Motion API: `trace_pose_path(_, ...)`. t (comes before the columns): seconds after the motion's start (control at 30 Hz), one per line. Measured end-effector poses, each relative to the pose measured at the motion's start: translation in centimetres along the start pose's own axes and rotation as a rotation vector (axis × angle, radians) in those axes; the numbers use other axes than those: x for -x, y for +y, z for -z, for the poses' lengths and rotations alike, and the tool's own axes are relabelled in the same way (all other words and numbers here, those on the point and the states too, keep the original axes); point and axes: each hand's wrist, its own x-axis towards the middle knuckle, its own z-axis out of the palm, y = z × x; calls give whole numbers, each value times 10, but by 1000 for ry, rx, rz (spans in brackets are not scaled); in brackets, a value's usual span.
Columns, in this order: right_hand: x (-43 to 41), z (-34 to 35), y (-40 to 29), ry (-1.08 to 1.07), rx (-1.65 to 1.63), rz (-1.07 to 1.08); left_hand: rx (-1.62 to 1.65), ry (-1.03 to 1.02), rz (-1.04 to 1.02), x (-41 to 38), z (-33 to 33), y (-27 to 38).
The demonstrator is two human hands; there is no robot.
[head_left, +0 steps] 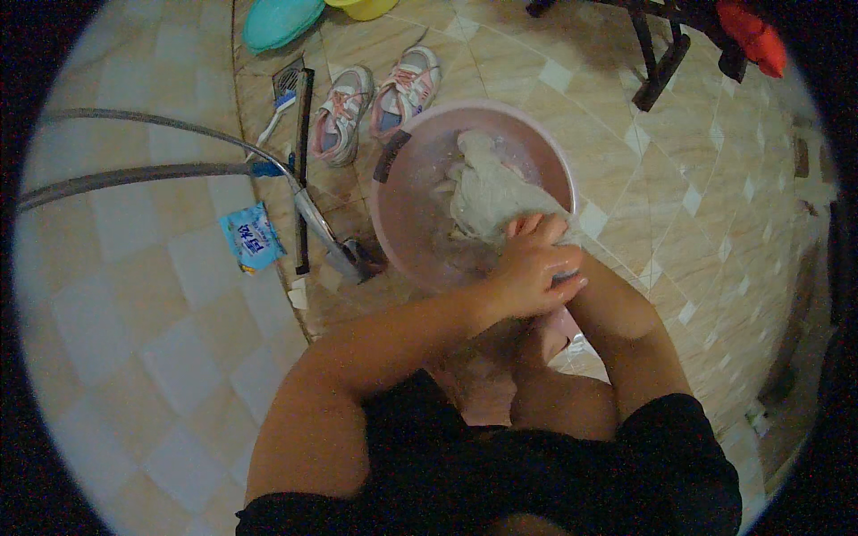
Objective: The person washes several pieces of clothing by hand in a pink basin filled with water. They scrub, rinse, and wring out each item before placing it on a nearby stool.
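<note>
A pale, wet cloth (499,194) lies bunched in a pink plastic basin (385,231) with cloudy water. Its near end rises over the basin's near right side into my hands. My left hand (536,278) is closed around that end, its fingers bent and wet. A small grey-blue patch shows between those fingers; what it is I cannot tell. My right hand (551,226) is pressed close against the left and grips the cloth too, though the left hand and the cloth hide much of it.
Two white and pink sneakers (343,117) stand beyond the basin. Left of it are a shower head (342,258) with its hose (167,124), a grey hose (134,179), a blue packet (253,238), a brush (278,117) and a floor drain (289,77). A dark-legged stand (660,74) is at upper right.
</note>
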Motion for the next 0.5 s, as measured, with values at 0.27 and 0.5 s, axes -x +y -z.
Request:
trace_pose_path(0.27, 11, 42, 22, 453, 850, 525, -582, -64, 95, -24, 36, -109)
trace_pose_path(0.5, 102, 28, -16, 900, 1231, 902, -573, 116, 278, 89, 127, -105)
